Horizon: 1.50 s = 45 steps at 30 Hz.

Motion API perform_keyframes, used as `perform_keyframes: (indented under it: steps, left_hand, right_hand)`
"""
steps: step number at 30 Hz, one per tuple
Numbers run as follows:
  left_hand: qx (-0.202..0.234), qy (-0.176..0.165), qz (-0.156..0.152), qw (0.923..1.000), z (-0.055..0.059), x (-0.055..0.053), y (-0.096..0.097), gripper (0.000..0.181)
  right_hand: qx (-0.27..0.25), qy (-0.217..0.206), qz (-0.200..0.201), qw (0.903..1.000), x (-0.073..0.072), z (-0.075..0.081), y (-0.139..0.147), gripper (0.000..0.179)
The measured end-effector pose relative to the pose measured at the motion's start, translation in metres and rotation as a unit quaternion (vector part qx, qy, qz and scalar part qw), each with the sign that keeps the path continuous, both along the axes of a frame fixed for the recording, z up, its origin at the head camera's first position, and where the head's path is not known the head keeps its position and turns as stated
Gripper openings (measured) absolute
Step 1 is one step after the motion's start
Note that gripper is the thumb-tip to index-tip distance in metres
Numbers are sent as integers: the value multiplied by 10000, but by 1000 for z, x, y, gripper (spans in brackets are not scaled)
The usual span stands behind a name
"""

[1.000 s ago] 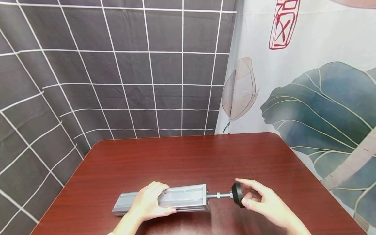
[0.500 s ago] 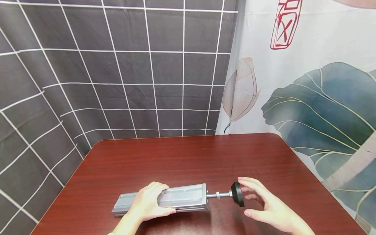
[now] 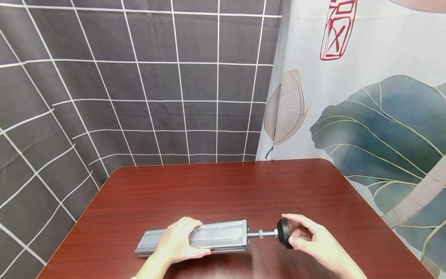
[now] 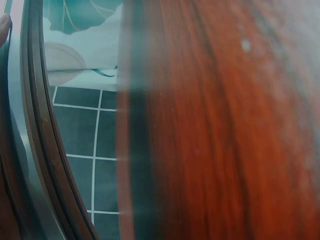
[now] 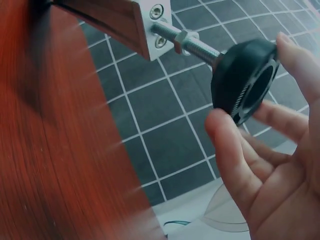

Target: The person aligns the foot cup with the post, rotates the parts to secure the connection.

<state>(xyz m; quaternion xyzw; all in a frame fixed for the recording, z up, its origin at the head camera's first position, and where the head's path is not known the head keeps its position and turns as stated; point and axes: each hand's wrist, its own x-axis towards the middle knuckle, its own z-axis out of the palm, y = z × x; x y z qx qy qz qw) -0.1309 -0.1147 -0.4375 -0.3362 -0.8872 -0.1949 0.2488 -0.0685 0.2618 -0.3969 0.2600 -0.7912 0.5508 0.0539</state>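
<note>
A silver aluminium profile point(image 3: 223, 234) lies lengthwise near the front of the table in the head view. My left hand point(image 3: 177, 240) grips it across the middle, thumb along the near side and fingers over the top. From its right end plate point(image 5: 154, 27) a threaded rod point(image 3: 269, 233) sticks out, carrying a hex nut point(image 5: 185, 41) partway along. At the rod's outer end sits a black levelling foot point(image 3: 283, 233), its hollow underside partly visible in the right wrist view. My right hand point(image 3: 318, 242) pinches the foot's rim between thumb and fingers. The left wrist view catches only the profile's grooved side point(image 4: 47, 135).
The reddish-brown wooden table point(image 3: 209, 186) extends behind the profile. A dark grey curtain with a white grid point(image 3: 156, 81) hangs at the back and left. A white curtain with leaf prints point(image 3: 369, 62) hangs on the right.
Half a second ago my right hand's fingers were spread off the foot's rim; now they pinch it again. My left hand keeps its grip on the profile.
</note>
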Motion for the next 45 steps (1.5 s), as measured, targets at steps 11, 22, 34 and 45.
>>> perform_keyframes:
  steps: [11,22,34,45]
  left_hand:
    - [28,189,-24,9998,-5,-2,-2,62]
    - [-22,146,-31,9999,-2,0,-3,62]
    - [-25,117,31,9999,-6,0,-3,63]
    - [79,129,30,9999,-3,2,-3,63]
  right_hand:
    - [160,-100,218,9996,0,2,4,52]
    - [544,319,730,9953,3,-1,2,66]
    - [357,371,-638,9966,1,4,-17,47]
    - [351,20,-290,9990,2,8,-17,39]
